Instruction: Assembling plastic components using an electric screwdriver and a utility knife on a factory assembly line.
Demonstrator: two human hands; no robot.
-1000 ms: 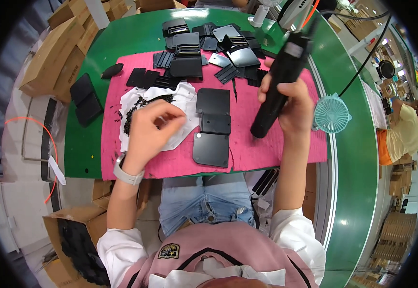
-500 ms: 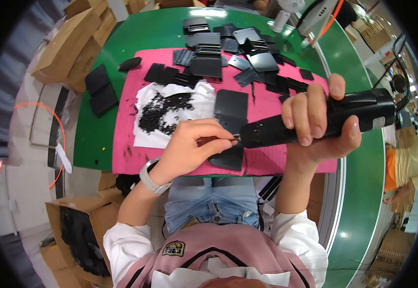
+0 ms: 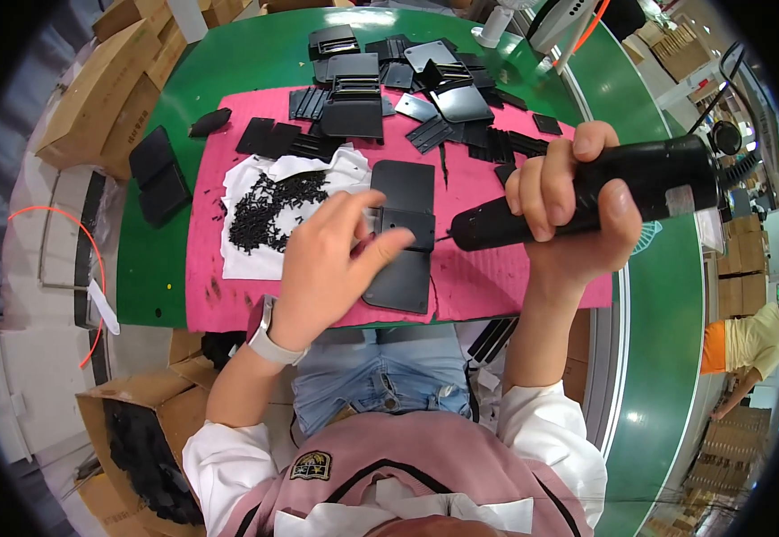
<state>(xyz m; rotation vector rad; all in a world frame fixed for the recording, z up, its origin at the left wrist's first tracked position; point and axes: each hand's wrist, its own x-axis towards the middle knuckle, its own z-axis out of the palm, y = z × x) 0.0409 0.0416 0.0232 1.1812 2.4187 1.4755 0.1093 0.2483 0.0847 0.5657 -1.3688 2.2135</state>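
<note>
My right hand [image 3: 577,201] grips a black electric screwdriver [image 3: 654,183], its thin bit pointing left. Just left of the bit lies a black two-leaf plate [image 3: 403,186] with a raised middle strip. My left hand [image 3: 322,259], fingers and thumb apart, hovers over the left side of that plate; I see nothing between the fingers. A white cloth [image 3: 251,265] beside it bears a heap of small black screw-like parts [image 3: 269,210]. A watch [image 3: 269,336] with a pale band is on my left wrist.
A pink mat [image 3: 497,286] covers part of the green table [image 3: 228,55]. Stacked black plates [image 3: 354,116] and loose dark pieces crowd its far side. Another black folded plate [image 3: 158,174] lies at the left. A cardboard box [image 3: 148,394] stands lower left; a person [image 3: 752,345] bends at far right.
My left fingers have come away from the screwdriver's tip, moved left and spread. The screwdriver stays in my right hand, its bit now bare to view. The whole view has shifted slightly.
</note>
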